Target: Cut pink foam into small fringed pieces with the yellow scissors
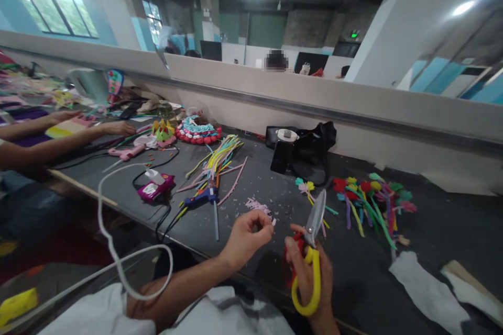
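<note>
My left hand (250, 235) is closed, thumb and forefinger pinching a small pale pink piece (274, 222). Just beyond those fingers lies a little heap of short pink cut pieces (257, 206), with tiny scraps scattered around it. To the right, my right hand (310, 272) grips scissors (315, 220), blades pointing up and away and looking closed together. One scissor loop is yellow; something red shows under the fingers, partly hidden. Past the blades lie small fuzzy flowers (304, 186) on thin stems. A blue glue gun (200, 198) rests left of my left hand.
Fuzzy pipe cleaners (222, 159) lie behind the glue gun. Colourful fuzzy flowers (373, 196) and white cloth (426, 285) are at right. A black bag (322, 141) stands by the partition. A white cable (106, 220) loops at left, near a purple power strip (156, 188) and a co-worker's arms (51, 141).
</note>
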A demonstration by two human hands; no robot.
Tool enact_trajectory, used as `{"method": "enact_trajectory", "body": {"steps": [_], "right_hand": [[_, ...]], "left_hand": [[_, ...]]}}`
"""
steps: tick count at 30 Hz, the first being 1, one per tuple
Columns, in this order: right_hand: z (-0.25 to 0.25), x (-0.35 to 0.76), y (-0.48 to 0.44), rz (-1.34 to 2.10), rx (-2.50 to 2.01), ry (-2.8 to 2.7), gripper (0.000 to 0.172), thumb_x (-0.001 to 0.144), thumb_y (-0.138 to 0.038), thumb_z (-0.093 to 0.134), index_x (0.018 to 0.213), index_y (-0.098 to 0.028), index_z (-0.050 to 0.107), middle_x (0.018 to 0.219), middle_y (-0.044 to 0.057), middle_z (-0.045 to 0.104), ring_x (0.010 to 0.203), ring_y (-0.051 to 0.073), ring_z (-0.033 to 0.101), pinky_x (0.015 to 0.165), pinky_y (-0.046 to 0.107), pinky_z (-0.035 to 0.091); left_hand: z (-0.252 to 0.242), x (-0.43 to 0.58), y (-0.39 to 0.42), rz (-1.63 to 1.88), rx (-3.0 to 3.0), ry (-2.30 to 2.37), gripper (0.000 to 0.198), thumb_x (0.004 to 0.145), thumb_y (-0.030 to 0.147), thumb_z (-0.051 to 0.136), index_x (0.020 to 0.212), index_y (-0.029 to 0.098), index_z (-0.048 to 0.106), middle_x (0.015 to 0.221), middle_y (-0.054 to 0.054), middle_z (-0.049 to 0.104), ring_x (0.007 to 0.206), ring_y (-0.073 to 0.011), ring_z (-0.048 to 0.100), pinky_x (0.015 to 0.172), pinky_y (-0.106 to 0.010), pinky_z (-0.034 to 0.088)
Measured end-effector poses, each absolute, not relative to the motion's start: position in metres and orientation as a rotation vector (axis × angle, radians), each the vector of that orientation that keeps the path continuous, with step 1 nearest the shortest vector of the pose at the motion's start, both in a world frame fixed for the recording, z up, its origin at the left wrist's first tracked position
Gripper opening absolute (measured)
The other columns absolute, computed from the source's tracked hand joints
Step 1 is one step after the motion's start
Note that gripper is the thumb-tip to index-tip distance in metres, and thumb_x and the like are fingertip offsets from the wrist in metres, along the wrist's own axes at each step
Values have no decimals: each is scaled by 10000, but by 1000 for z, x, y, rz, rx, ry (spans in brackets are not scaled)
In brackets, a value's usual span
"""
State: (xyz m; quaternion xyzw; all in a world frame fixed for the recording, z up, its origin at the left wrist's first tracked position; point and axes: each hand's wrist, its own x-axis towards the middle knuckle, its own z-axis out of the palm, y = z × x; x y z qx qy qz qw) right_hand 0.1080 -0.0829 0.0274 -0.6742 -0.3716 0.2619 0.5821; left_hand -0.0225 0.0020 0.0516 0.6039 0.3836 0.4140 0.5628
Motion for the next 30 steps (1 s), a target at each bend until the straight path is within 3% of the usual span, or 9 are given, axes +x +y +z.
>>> {"method": "enact_trajectory", "body": {"steps": [5, 13, 16, 22, 30], "right_hand": [[50, 98, -71, 563, -1564, -943, 583, 739, -519, 681, 1191, -177, 545, 752, 9, 661, 533, 135, 585, 497, 235, 489], [47, 93, -70, 352, -1700, -1084, 430, 753, -437, 643, 1102, -190, 601, 747, 9, 680, 636, 170, 625, 649, 284, 495], [47, 92, -71, 333, -1707, -1120, 402, 752, -410, 625, 1087, -188, 609, 754, 11, 683, 653, 173, 625, 682, 292, 496], [51, 92, -69, 541, -1607, -1166, 411, 777, -371, 618, 1137, -179, 570, 694, -20, 662, 507, 128, 588, 541, 238, 489], [60, 89, -61, 437, -1600, -1352, 349, 822, -375, 582, 1108, -176, 578, 746, -1, 680, 593, 140, 631, 594, 244, 514]], "left_hand": [[50, -26, 2, 1030, 1880, 946, 79, 709, 161, 545, 632, 179, 546, 611, 14, 556, 590, -116, 480, 569, -232, 363], [46, -34, -5, 1024, 2446, 845, 68, 697, 122, 552, 679, 186, 564, 668, -32, 596, 668, -169, 505, 674, -322, 337], [47, -38, -7, 936, 2242, 858, 42, 706, 153, 566, 684, 186, 582, 672, -23, 597, 672, -164, 505, 673, -310, 346], [52, -50, 0, 629, 1296, 720, 146, 711, 290, 616, 670, 149, 612, 589, 21, 555, 558, -106, 465, 542, -227, 343], [57, -58, 5, 655, 1071, 648, 29, 618, 157, 641, 622, 129, 642, 569, 18, 561, 536, -80, 439, 522, -202, 304]]}}
